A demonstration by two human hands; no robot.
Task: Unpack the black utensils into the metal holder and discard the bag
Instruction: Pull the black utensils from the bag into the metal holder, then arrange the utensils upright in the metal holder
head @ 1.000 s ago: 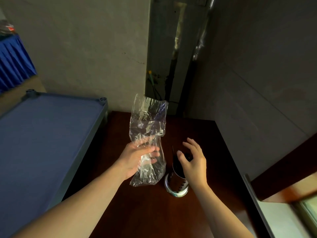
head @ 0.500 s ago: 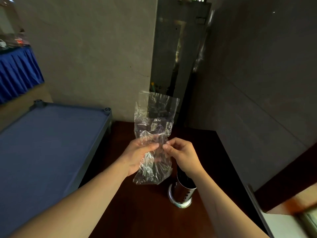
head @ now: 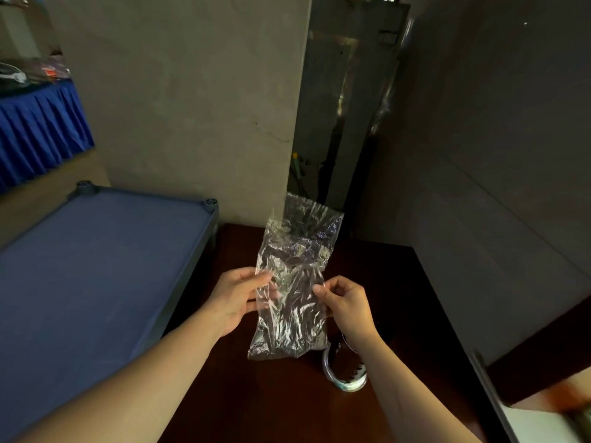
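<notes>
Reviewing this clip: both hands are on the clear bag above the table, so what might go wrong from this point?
1. The right forearm sits directly over the perforated metal utensil holder on the dark wooden table; lowering or swinging it might tip the holder.
2. The crinkled clear plastic bag is only pinched at its edges by the left hand and right hand, so it may slip free.
3. Glare on the plastic hides whether anything remains inside.

Clear crinkly plastic bag [head: 292, 292], shiny metal holder [head: 343, 374] (glossy wood tbl [head: 281, 407]).
</notes>
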